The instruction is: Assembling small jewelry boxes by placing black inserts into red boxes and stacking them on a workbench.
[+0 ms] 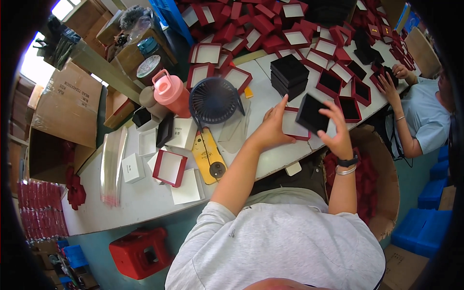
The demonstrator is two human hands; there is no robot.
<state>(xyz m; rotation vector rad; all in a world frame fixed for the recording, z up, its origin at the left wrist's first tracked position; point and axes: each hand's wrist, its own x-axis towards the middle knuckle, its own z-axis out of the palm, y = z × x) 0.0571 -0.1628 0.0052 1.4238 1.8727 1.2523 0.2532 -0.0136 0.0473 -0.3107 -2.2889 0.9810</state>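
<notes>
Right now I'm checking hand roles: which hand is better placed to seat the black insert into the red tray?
Likely the right hand: it grips the black insert above the red tray, which the left hand steadies.

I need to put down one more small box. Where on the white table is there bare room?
Bare table lies along the near edge, between the clear plastic sleeves and the red-rimmed tray. A smaller patch sits between the small black fan and the left hand. The far side, around the black box stack, is crowded with red trays.

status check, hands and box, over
Left hand on red tray at table edge. Right hand holds black insert above it. Small fan close left, not touching.
</notes>
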